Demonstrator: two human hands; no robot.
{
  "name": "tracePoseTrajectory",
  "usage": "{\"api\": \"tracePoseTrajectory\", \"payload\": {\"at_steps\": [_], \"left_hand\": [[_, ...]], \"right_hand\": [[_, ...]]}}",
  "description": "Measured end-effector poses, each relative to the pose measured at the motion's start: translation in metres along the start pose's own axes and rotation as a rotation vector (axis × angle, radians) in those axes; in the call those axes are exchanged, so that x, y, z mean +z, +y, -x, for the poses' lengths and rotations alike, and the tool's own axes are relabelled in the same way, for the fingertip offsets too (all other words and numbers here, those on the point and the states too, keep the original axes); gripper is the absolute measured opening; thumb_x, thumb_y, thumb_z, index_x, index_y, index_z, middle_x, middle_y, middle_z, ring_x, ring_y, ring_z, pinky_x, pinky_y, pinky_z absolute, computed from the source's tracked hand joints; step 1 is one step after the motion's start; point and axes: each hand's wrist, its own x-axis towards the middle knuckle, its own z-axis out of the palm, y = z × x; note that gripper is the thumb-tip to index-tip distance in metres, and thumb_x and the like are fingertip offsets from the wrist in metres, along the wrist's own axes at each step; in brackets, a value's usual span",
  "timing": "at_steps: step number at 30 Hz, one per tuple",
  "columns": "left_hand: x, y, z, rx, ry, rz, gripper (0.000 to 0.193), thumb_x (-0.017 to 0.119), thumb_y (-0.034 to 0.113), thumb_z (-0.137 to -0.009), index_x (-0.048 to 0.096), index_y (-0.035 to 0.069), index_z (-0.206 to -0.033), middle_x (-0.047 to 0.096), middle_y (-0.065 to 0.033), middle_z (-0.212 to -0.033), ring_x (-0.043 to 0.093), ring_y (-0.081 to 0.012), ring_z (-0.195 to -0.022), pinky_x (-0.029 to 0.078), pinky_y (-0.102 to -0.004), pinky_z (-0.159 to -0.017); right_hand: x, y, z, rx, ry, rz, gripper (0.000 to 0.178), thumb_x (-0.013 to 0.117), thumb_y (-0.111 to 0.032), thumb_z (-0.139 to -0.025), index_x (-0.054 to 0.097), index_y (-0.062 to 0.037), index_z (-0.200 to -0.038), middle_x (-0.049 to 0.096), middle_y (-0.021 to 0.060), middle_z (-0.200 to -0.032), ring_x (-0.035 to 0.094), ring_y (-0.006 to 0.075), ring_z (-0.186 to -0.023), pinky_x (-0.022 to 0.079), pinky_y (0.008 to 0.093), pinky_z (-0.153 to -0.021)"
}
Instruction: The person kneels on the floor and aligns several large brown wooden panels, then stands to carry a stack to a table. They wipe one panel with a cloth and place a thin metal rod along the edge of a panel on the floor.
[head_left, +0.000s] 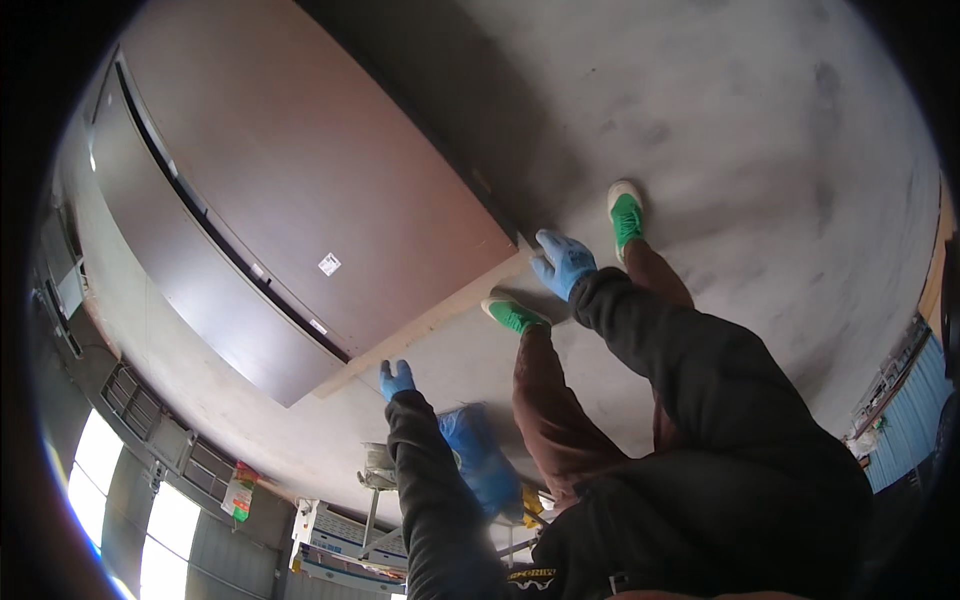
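A large brown panel [330,150] lies flat at the upper left, with a small white label on its face. Beside it, across a dark gap, lies a second brown panel [190,270]. A pale wooden strip [430,318] shows along their near edge. My left hand [396,380], in a blue glove, is close to this strip, its fingers apart and nothing in them. My right hand [564,263], gloved alike, reaches out near the large panel's right corner with fingers spread. It appears to hold nothing; whether it touches the corner I cannot tell.
My feet in green shoes [627,215] stand on the grey concrete floor [760,180]. A blue sack [478,455] lies beside my left forearm, near a metal stand [375,500]. Metal racks [135,405] line the left wall below bright windows. Blue corrugated sheeting [912,410] is at far right.
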Motion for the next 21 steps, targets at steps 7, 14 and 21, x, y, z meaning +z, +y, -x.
{"api": "tracePoseTrajectory", "payload": {"at_steps": [7, 14, 21], "left_hand": [[0.003, -0.021, -0.134, 0.153, 0.232, -0.214, 0.087, 0.069, 0.058, -0.093, 0.052, -0.006, -0.149, 0.055, -0.0279, -0.152, 0.051, -0.0405, -0.143, 0.042, -0.0446, -0.119], [0.025, -0.024, -0.201, -0.073, 0.198, 0.047, 0.075, 0.068, 0.064, -0.094, 0.059, -0.005, -0.124, 0.065, -0.0202, -0.116, 0.061, -0.033, -0.105, 0.049, -0.0465, -0.097], [0.039, -0.028, -0.19, 0.016, 0.296, -0.035, 0.075, 0.074, 0.062, -0.091, 0.059, -0.003, -0.125, 0.064, -0.0224, -0.12, 0.06, -0.0348, -0.107, 0.05, -0.0448, -0.099]], "right_hand": [[0.102, 0.014, -0.037, 0.177, -0.164, 0.041, 0.07, 0.068, -0.048, -0.097, 0.054, 0.0011, -0.145, 0.055, 0.0246, -0.151, 0.054, 0.0404, -0.138, 0.044, 0.0441, -0.116], [0.142, 0.008, -0.058, 0.269, -0.074, -0.05, 0.073, 0.073, -0.044, -0.095, 0.052, 0.0047, -0.145, 0.056, 0.0268, -0.149, 0.057, 0.0425, -0.134, 0.048, 0.0452, -0.113], [0.163, 0.029, -0.008, 0.323, 0.214, -0.425, 0.066, 0.073, -0.042, -0.097, 0.056, 0.003, -0.143, 0.063, 0.0216, -0.14, 0.063, 0.0353, -0.126, 0.051, 0.0418, -0.106]]}}
